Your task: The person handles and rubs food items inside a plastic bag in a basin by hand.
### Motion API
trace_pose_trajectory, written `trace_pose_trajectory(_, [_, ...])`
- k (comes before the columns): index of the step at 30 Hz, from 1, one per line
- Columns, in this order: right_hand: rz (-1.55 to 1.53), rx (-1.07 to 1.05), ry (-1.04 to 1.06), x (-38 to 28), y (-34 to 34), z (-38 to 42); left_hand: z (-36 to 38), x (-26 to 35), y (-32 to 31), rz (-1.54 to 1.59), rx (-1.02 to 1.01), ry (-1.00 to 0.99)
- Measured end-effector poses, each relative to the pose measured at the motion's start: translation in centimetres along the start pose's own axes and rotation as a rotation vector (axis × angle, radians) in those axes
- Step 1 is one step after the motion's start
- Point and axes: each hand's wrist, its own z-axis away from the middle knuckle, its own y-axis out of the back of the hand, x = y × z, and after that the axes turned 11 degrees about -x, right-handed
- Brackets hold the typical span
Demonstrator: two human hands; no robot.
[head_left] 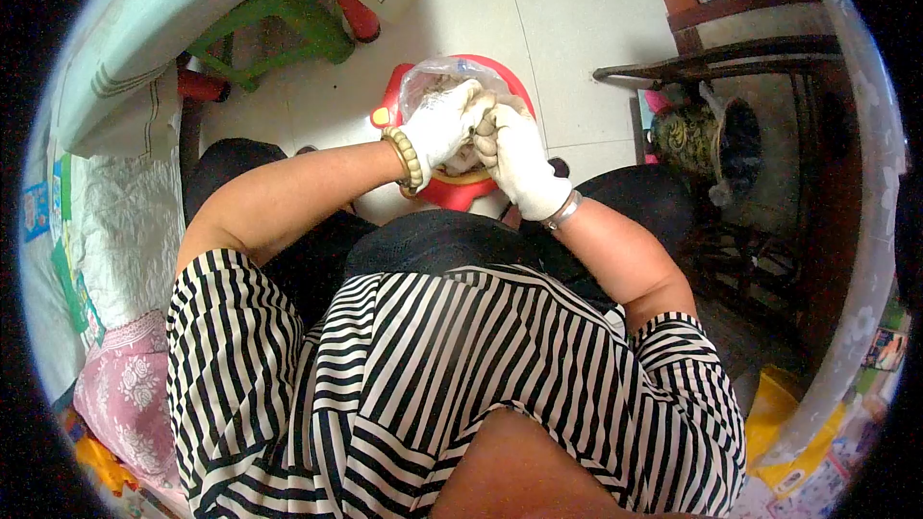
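My left hand (442, 125), in a white glove with a beaded bracelet at the wrist, is closed over a red bin (497, 70). My right hand (517, 146), also gloved in white and with a silver bracelet at the wrist, meets it with curled fingers. The fingertips of both gloves look soiled. Whatever lies between the fingers is too small or hidden to make out. A clear plastic bag (415, 85) lines the bin, and pale, crumpled-looking material shows inside it, partly covered by my hands.
A green stool (279, 27) stands at the upper left beside a cloth-covered table (144, 67). Dark wooden furniture (836, 163) is at the right, with a patterned bag (685, 139) near it. Tiled floor (567, 24) extends beyond the bin.
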Motion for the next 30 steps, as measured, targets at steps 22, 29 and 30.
trace_pose_trajectory(22, [0.036, -0.124, 0.036, -2.2, -1.1, -0.5, -0.1, 1.8, 2.8, 0.76, -0.148, 0.048])
trace_pose_trajectory(29, [0.219, -0.052, 0.02, -3.7, -0.9, -0.5, 0.4, 3.3, 3.5, 0.895, -0.158, -0.001])
trace_pose_trajectory(30, [0.171, -0.001, 0.063, -3.5, -0.7, -0.7, 0.7, 4.1, 3.7, 0.98, -0.196, -0.02])
